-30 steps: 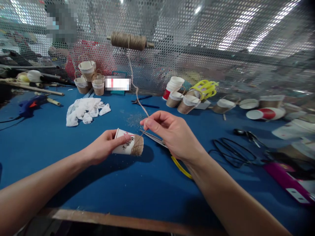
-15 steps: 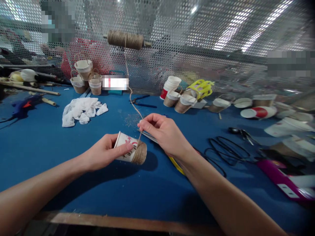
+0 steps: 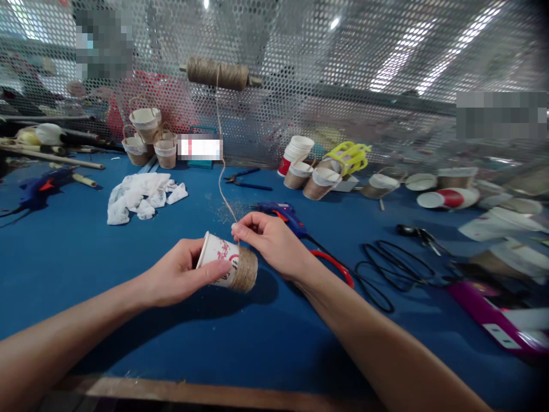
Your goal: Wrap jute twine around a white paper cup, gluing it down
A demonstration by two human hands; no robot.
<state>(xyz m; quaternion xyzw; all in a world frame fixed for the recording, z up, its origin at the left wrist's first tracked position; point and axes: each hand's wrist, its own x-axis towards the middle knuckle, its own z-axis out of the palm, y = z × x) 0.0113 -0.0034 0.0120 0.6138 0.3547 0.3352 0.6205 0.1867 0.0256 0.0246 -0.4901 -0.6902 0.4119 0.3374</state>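
My left hand (image 3: 180, 277) is wrapped round a white paper cup (image 3: 219, 264) with red print, held on its side above the blue table (image 3: 107, 263). Brown twine is wound round the cup's base end (image 3: 246, 270). My right hand (image 3: 270, 243) pinches the twine strand (image 3: 221, 171) right at the cup. The strand runs up to a twine spool (image 3: 218, 73) on a rod at the mesh screen.
A blue glue gun (image 3: 283, 213) and red-handled scissors (image 3: 332, 263) lie just right of my hand. Black cable (image 3: 386, 272), a white rag (image 3: 139, 193), pliers (image 3: 246, 178), twine-wrapped cups (image 3: 148, 134) and more cups (image 3: 315, 174) stand farther back. A person sits behind the mesh.
My right hand has moved left and down to the cup, drawing the twine with it. The glue gun and red-handled scissors it hid now show. The cup has turned slightly.
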